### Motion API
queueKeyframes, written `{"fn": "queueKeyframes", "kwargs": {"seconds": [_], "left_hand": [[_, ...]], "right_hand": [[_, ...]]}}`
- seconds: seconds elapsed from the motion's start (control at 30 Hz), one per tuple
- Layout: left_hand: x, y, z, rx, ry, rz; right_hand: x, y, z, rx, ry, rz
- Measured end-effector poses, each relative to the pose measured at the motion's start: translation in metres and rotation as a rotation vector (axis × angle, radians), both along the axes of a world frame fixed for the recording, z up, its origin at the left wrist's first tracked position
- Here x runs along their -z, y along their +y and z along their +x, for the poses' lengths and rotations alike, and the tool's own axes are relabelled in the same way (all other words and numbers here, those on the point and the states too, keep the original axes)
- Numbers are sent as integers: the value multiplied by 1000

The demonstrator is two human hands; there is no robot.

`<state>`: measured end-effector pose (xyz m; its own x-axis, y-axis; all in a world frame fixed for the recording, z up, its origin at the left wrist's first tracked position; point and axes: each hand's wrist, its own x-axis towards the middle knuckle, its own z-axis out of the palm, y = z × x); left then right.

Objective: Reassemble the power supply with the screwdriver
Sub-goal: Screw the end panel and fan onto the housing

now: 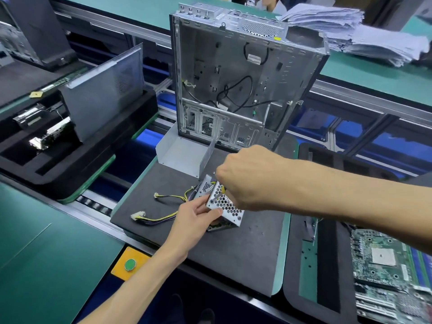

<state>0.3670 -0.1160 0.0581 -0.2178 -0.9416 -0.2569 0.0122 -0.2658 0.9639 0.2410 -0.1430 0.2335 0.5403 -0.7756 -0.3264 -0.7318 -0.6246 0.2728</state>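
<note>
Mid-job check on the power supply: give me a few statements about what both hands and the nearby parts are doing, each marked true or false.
1. The left hand holds the power supply at its near edge. True.
2. The right hand grips the screwdriver over the perforated face. True.
3. The computer case lies flat on the mat. False: it stands upright behind the power supply.
4. The power supply's cables are plugged into the case. False: they lie loose on the grey mat.
</note>
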Motion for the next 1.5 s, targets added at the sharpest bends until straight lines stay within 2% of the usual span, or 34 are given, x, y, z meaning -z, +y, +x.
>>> {"fn": "queueKeyframes", "kwargs": {"seconds": [0.17, 0.27, 0.37, 0.5, 0.57, 0.67, 0.8, 0.87, 0.97, 1.13, 1.33, 1.5], "left_hand": [[-1, 4, -4, -50, 14, 12], [-2, 5, -8, -24, -2, 15], [-1, 6, -14, -16, -10, 20], [1, 10, -21, -1, 4, 18], [1, 11, -23, -7, 20, 20], [2, 10, -24, -11, 33, 21], [3, 8, -21, -36, 39, 38], [3, 7, -19, -35, 31, 34], [2, 7, -18, -32, 30, 32], [2, 6, -18, -21, 40, 30], [1, 7, -19, -15, 42, 30], [1, 9, -21, -3, 48, 30]], "right_hand": [[4, -3, -14, 225, -80, 158], [4, -5, -22, 248, -87, 186], [0, -2, -25, 171, -81, 165], [-4, -1, -32, -148, 4, -17], [-3, -1, -38, -198, 17, -31], [5, 3, -41, -77, -50, 34], [15, -2, -42, 303, -203, 191], [16, -3, -42, 344, -206, 241], [12, 4, -42, 298, -163, 265], [10, 13, -39, 6, 7, -1], [11, 10, -36, 147, 79, 124], [5, 4, -25, 112, 236, 230]]}}
